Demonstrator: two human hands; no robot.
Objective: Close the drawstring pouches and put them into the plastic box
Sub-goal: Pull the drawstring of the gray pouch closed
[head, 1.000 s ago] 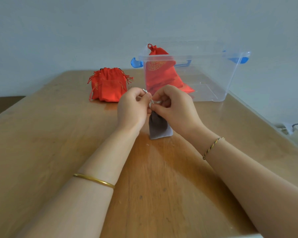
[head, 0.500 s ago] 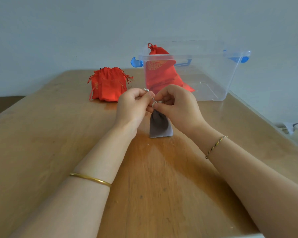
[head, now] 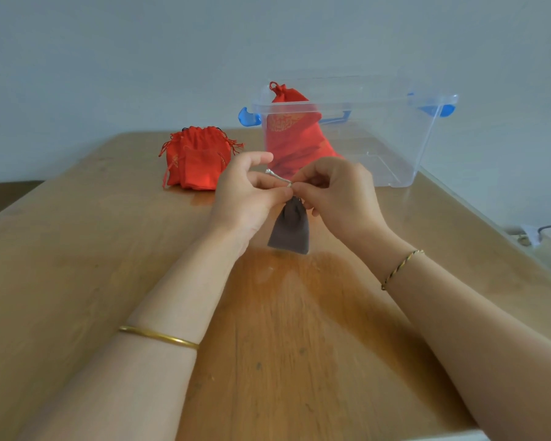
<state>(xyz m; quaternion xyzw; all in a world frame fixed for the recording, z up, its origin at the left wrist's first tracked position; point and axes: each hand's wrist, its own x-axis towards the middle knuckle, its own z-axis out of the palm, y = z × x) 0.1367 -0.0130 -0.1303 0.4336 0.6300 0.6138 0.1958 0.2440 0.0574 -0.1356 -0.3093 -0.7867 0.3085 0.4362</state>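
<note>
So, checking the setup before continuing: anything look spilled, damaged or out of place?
Nothing stands out. The red pouch in the plastic box pokes above its rim; left hand and right hand pinch the grey pouch's drawstring.

The wooden table [head: 283,345] bears red pouches [head: 198,160] heaped beyond-left of the grip and a plastic box [head: 395,138] beyond-right.

Matt grey cloth pouch [head: 289,229], glossy wooden table [head: 77,265], clear plastic box [head: 392,135]

Small grey velvet drawstring pouch [head: 289,229] with silver cord [head: 279,178], red fabric pouches [head: 198,163] bear gold print, clear plastic box [head: 395,138] with blue latches [head: 248,117], honey-brown wooden table [head: 77,249], gold bangle [head: 159,337], black-and-gold braided bracelet [head: 401,265].
</note>
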